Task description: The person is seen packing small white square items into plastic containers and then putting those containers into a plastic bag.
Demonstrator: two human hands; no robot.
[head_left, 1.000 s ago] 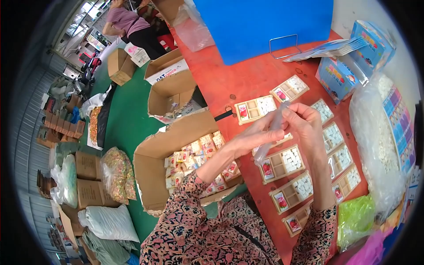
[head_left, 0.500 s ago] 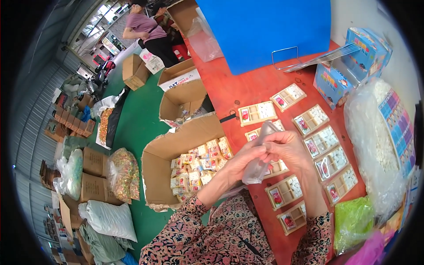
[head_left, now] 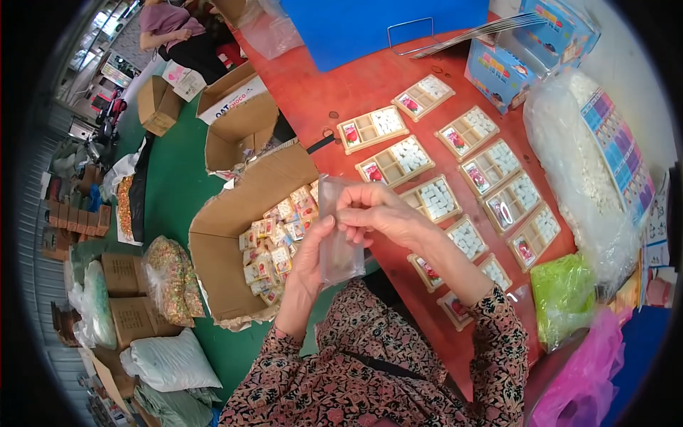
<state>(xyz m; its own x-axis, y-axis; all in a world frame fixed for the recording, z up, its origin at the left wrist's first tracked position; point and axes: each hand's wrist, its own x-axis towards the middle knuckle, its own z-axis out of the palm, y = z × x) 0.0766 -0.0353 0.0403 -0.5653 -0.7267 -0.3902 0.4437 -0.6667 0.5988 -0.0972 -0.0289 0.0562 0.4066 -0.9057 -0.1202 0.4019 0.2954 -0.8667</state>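
A clear plastic bag (head_left: 341, 255) is upright between my hands, above the gap between the red table and the open carton. My left hand (head_left: 311, 250) grips its left edge, thumb on the front. The curled fingers of my right hand (head_left: 380, 213) pinch the bag's upper part. The bag looks flat, with nothing visible inside. To the right lie several beige compartment trays (head_left: 400, 158), each with white cube-like pieces and a small red-pictured packet. My right forearm hides parts of the nearer trays. Left of my hands, the carton (head_left: 231, 220) holds many small packed trays (head_left: 282, 245).
A blue panel (head_left: 370, 32) and a wire rack (head_left: 484, 34) stand at the table's far side, beside blue printed boxes (head_left: 498, 75). A large bag of white pieces (head_left: 590, 178), a green packet (head_left: 562, 299) and a pink bag (head_left: 580, 377) line the right. Another person (head_left: 178, 35) is far left.
My hands have moved left with the plastic bag, from over the trays to beside the carton. The bag now hangs straighter and wider. The whole view has shifted.
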